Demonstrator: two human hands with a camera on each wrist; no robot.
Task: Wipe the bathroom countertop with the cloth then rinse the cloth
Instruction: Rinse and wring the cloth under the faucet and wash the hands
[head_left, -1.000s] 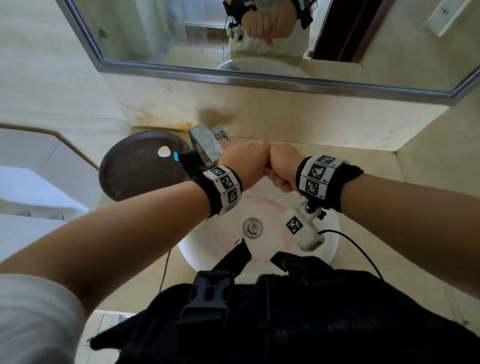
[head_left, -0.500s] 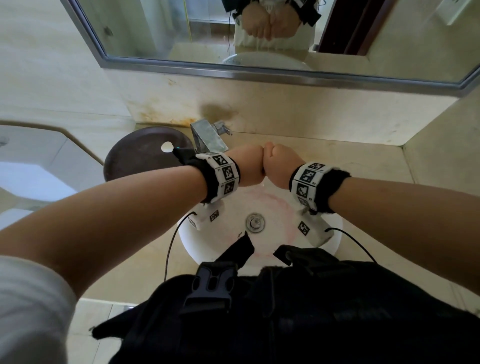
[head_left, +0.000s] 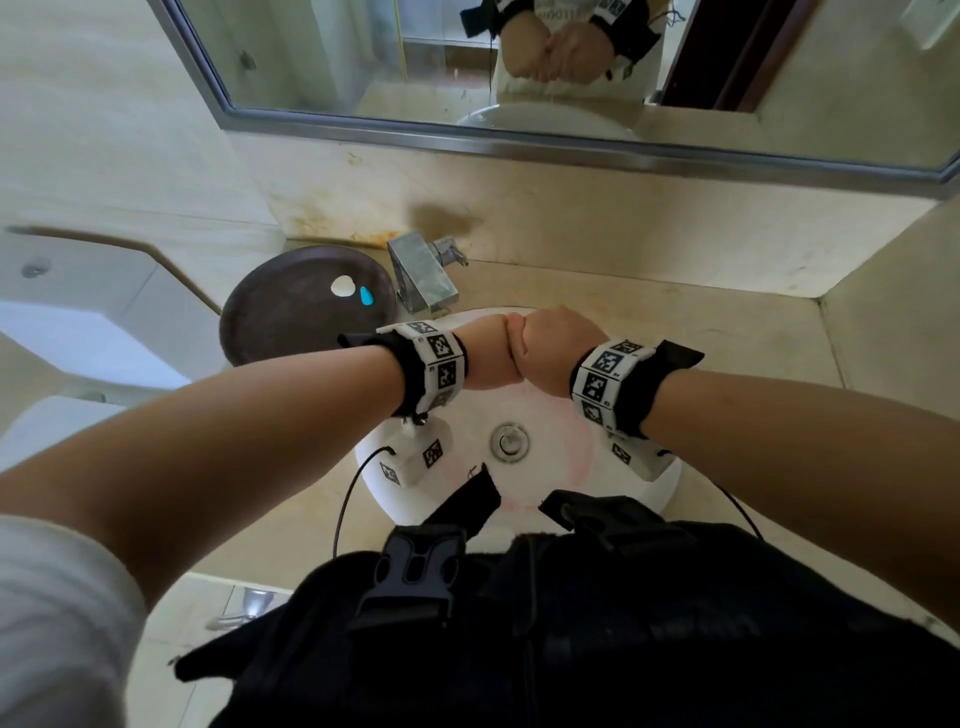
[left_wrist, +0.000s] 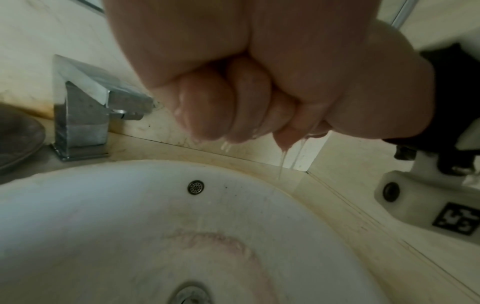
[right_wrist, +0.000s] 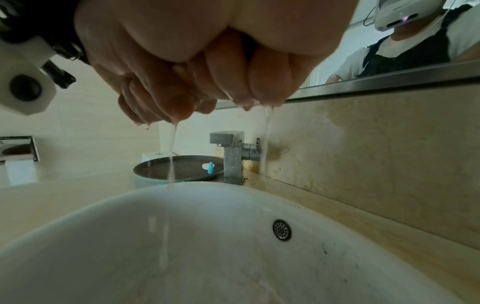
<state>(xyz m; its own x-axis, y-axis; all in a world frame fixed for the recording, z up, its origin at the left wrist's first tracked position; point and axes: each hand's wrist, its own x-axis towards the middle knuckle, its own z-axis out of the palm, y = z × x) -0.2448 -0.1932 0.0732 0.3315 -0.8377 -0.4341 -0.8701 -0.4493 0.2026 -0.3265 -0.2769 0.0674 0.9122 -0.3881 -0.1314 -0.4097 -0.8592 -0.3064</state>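
Note:
Over the white sink basin my left hand and right hand are clenched into fists, pressed knuckle to knuckle. The cloth is hidden inside them. In the left wrist view the curled fingers of my left hand are wet, and my right hand presses against it. Thin streams of water fall from both fists into the basin. The right wrist view shows my right hand beside my left hand, both dripping. The beige countertop surrounds the basin.
A square chrome faucet stands at the basin's back left, with no water running from it. Left of it lies a dark round tray with a small white piece and a blue piece. A mirror hangs above the backsplash. The drain sits mid-basin.
Both fists stay pressed together over the basin and have drifted slightly nearer me. My left wrist has rolled, so its camera now shows beneath the forearm.

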